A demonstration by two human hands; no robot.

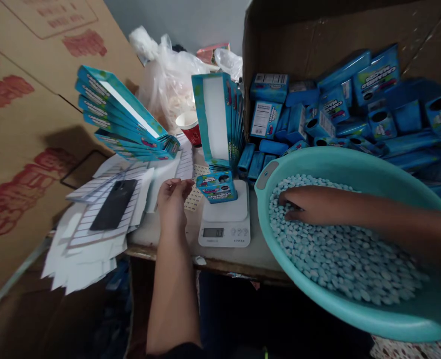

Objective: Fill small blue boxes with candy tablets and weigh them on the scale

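The right hand [308, 205] is sunk by its fingertips among small pale-blue oval candies [349, 262], which are held in a large oval turquoise plastic basin [355, 324]; its fingers are curled, but whether any candies are gripped cannot be told. The left hand [173, 199] is raised over the counter [149, 241], thumb and fingers brought close together, just beside a small blue printed cardboard box [217, 187]; whether anything thin is pinched there cannot be told. The blue box is rested on a white digital kitchen scale [225, 214]; similar blue boxes [334, 104] are heaped in a large brown cardboard carton [298, 45] behind the basin; a black smartphone [113, 205] is laid on white papers [74, 247] to the left.
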